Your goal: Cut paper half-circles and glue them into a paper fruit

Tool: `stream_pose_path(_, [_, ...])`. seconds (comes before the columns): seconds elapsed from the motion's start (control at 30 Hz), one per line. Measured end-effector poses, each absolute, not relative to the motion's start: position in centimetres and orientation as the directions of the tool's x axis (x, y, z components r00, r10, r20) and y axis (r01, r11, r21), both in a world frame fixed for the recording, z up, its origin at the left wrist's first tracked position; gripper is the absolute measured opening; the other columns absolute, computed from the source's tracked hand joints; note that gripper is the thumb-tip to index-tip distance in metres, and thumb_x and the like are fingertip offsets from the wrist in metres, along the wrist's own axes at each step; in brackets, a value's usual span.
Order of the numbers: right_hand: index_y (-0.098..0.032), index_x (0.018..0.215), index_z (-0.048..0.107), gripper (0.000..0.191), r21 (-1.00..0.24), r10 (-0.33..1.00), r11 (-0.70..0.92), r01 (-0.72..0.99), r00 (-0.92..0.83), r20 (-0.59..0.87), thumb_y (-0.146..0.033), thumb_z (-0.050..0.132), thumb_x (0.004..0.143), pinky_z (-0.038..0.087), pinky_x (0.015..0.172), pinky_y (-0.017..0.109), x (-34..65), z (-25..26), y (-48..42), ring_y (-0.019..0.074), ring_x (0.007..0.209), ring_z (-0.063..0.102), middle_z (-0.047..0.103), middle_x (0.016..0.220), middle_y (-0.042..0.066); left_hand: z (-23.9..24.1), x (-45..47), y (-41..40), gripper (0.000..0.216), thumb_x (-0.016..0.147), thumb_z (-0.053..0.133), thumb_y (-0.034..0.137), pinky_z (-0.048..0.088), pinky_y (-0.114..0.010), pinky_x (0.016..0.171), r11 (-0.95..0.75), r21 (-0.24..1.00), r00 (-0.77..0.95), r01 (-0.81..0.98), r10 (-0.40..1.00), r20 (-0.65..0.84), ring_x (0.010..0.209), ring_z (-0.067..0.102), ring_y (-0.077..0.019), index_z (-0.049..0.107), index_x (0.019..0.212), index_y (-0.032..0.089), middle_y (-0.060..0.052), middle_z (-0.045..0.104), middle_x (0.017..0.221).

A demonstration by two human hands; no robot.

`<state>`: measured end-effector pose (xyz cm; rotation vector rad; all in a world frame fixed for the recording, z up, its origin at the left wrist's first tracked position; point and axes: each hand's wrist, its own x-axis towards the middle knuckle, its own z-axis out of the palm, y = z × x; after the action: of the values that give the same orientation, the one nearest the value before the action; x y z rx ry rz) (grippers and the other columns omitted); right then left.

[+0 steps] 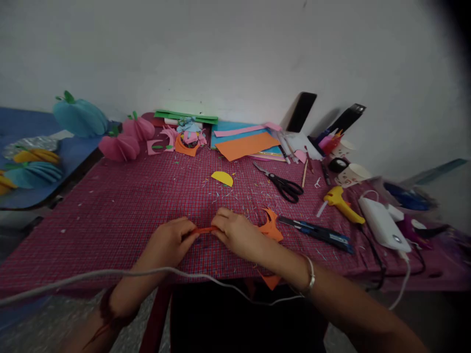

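Note:
Both hands meet near the front edge of the table on a small folded orange paper piece (204, 229). My left hand (170, 241) pinches its left end and my right hand (235, 232) presses its right end against the red checked cloth (121, 206). Orange paper offcuts (271, 226) lie just right of my right hand, which wears a bracelet on the wrist. A yellow paper half-circle (222, 178) rests farther back in the middle.
Black scissors (283, 185), a blue utility knife (316, 232), a yellow glue gun (341, 202), a white power bank (382, 223) and paper cups (353, 173) lie right. Coloured paper sheets (247, 144) at the back. Pink paper fruits (127, 139) and a teal one (79, 116) at left. A white cable (110, 273) crosses the front.

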<state>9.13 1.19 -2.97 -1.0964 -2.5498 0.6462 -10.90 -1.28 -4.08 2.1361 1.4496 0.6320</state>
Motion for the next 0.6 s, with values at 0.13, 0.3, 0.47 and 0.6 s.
stream_pose_path(0.13, [-0.017, 0.083, 0.058, 0.011, -0.56, 0.755, 0.569, 0.602, -0.652, 0.068, -0.012, 0.053, 0.09, 0.04, 0.067, 0.026, 9.1, -2.9, 1.2, 0.0139, 0.074, 0.051, 0.052, 0.088, 0.002, -4.3, -10.8, -1.5, 0.024, 0.085, 0.05, 0.024, 0.035, -0.025, 0.057, -0.336, 0.624, 0.331, 0.706, 0.935, 0.129, 0.059, 0.052, -0.0151, 0.06, 0.064, 0.02, 0.0, 0.055, 0.061])
stream_pose_path(0.3, [-0.017, 0.07, 0.054, 0.016, -0.678, 0.8, 0.46, 0.573, -0.598, 0.038, -0.008, 0.06, 0.082, 0.038, 0.069, 0.027, 8.9, -2.9, 1.4, 0.0136, 0.071, 0.047, 0.049, 0.079, -0.001, -3.7, -11.1, -1.4, 0.022, 0.082, 0.054, 0.024, 0.033, -0.026, 0.056, -0.301, 0.664, 0.314, 0.685, 0.944, 0.105, 0.057, 0.051, -0.0148, 0.059, 0.061, 0.02, 0.001, 0.056, 0.06])
stream_pose_path(0.47, [-0.017, 0.068, 0.054, 0.016, -0.855, 0.853, 0.264, 0.447, -0.521, -0.01, -0.019, 0.063, 0.08, 0.038, 0.058, 0.023, 8.9, -1.8, 1.2, 0.0112, 0.06, 0.044, 0.046, 0.065, -0.004, -1.4, -10.4, -1.7, 0.017, 0.071, 0.065, 0.026, 0.035, -0.024, 0.054, -0.146, 0.938, 0.071, 0.314, 0.989, 0.13, 0.056, 0.048, -0.0129, 0.059, 0.057, 0.019, 0.003, 0.053, 0.058])
stream_pose_path(0.6, [-0.017, 0.079, 0.06, 0.018, -0.946, 0.857, 0.16, 0.282, -0.515, -0.008, -0.034, 0.059, 0.082, 0.043, 0.057, 0.023, 9.0, -0.4, 0.4, 0.0115, 0.061, 0.049, 0.053, 0.067, -0.003, -1.1, -7.6, -2.4, 0.013, 0.065, 0.076, 0.027, 0.044, -0.022, 0.06, 0.012, 0.975, -0.076, -0.224, 0.997, -0.03, 0.062, 0.056, -0.0131, 0.069, 0.071, 0.018, 0.001, 0.065, 0.067])
